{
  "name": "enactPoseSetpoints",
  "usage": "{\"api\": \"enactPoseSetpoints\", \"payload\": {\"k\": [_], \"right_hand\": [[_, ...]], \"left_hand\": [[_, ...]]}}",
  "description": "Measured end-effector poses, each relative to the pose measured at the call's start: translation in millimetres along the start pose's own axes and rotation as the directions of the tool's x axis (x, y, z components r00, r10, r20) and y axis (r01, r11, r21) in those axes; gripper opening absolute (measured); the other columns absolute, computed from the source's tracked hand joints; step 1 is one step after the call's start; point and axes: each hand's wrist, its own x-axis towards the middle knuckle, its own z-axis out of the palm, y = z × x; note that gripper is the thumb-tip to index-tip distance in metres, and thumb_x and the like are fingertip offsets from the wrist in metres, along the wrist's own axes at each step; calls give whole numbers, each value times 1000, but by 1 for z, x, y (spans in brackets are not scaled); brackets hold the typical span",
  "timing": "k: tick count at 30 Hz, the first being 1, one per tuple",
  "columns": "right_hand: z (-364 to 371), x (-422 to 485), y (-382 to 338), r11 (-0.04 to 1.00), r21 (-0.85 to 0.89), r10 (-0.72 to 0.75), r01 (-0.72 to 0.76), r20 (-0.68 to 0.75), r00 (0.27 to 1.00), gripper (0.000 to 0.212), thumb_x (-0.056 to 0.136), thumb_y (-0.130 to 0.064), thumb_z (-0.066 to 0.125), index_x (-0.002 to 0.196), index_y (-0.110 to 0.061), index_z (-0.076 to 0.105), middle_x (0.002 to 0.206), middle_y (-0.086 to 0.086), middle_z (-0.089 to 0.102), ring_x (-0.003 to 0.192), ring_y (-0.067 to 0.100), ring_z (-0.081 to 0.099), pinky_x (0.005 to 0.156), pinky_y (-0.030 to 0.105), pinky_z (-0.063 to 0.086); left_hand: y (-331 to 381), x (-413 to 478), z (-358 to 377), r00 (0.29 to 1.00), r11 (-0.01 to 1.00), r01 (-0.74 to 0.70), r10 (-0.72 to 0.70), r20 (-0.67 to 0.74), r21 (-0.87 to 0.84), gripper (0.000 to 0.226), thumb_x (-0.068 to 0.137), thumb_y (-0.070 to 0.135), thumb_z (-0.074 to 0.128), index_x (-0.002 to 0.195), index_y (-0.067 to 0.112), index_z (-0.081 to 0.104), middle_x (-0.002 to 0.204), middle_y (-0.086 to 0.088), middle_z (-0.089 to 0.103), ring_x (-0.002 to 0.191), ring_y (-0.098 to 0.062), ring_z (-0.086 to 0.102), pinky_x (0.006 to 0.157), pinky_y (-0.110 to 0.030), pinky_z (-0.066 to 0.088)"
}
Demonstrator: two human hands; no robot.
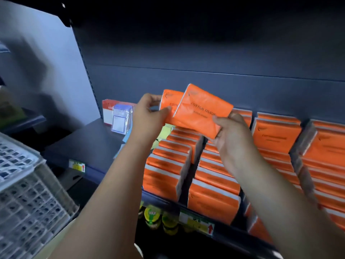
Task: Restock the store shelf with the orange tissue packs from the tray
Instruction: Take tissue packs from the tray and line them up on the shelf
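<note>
Two orange tissue packs are held up over the shelf's left end. My left hand [147, 113] pinches the rear orange pack [170, 101] at its left edge. The front orange pack [202, 111], printed "COTTON TISSUE", is tilted, and my right hand [230, 131] grips its lower right corner. Below them, rows of orange packs [212, 186] stand on edge on the dark shelf [87, 139]. A white lattice tray [24, 187] sits at the lower left; its inside is not visible.
Small plastic-wrapped card packs [119, 116] lean against the shelf's back at the left. Yellow price tags [197, 221] are fixed to the shelf's front edge. Jars with green and yellow lids [155, 217] stand on the shelf below. A dark shelf overhangs above.
</note>
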Motion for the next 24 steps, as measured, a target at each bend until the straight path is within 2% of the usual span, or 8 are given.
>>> {"api": "enactPoseSetpoints", "payload": {"k": [3, 6, 10, 11, 13, 16, 20, 24], "right_hand": [[7, 15, 15, 995, -96, -14, 8, -60, 998, 44, 77, -14, 64, 120, -8, 56, 118, 15, 71, 111, 34, 68, 103, 59, 49], [10, 31, 30, 988, -155, -17, 2, -100, 995, 50, 69, -24, 65, 114, -9, 48, 127, 23, 60, 119, 44, 59, 104, 64, 45], [9, 53, 41, 977, -213, 3, -33, -137, 991, 36, 66, -24, 66, 96, -19, 47, 111, 16, 65, 112, 38, 63, 103, 61, 46], [9, 57, 42, 977, -211, 9, -41, -150, 989, 34, 66, -23, 66, 94, -21, 47, 109, 16, 65, 110, 37, 64, 103, 61, 47], [10, 61, 45, 975, -209, 34, -71, -175, 984, 38, 66, -23, 68, 100, -22, 50, 116, 18, 66, 107, 38, 66, 98, 57, 51], [10, 67, 55, 971, -222, 44, -84, -179, 983, 36, 75, -18, 70, 103, -21, 48, 95, 9, 63, 83, 27, 64, 76, 40, 52], [7, 73, 65, 962, -254, 51, -99, -190, 980, 31, 79, -17, 70, 89, -26, 42, 89, 4, 53, 83, 23, 59, 83, 41, 49], [8, 74, 63, 946, -310, 40, -100, -195, 980, 27, 89, -13, 68, 99, -23, 45, 101, 10, 57, 87, 24, 60, 87, 44, 52]], "left_hand": [[-17, 16, 8, 1000, 997, 16, -18, 25, 69, 23, 85, 5, 73, 89, 25, 63, 95, 12, 72, 94, -17, 72, 77, -34, 61], [-36, 30, 20, 998, 996, 59, -61, 31, 63, 23, 76, 6, 71, 92, 22, 67, 98, 3, 77, 94, -19, 75, 86, -48, 61], [-51, 44, 40, 992, 995, 93, -95, 79, 32, 9, 87, 13, 59, 91, 17, 65, 97, -2, 75, 91, -23, 71, 89, -45, 59], [-50, 47, 43, 989, 993, 116, -119, 82, 37, 14, 94, 22, 53, 89, 15, 64, 95, -2, 72, 89, -22, 67, 89, -45, 55], [-49, 55, 47, 970, 975, 218, -221, 104, 38, 52, 96, 54, 34, 87, 13, 63, 92, -6, 69, 87, -23, 64, 92, -49, 52], [-57, 60, 47, 929, 942, 335, -336, 155, 30, 93, 69, 92, 16, 80, 16, 67, 95, -11, 76, 95, -28, 72, 103, -51, 51], [-69, 57, 53, 901, 909, 417, -412, 135, -7, 101, 56, 100, 18, 85, 18, 69, 105, -18, 75, 107, -34, 69, 110, -46, 45], [-66, 56, 52, 874, 871, 484, -478, 86, -84, 113, 57, 99, 23, 130, 23, 65, 126, -6, 69, 121, -26, 62, 114, -47, 40]]}}
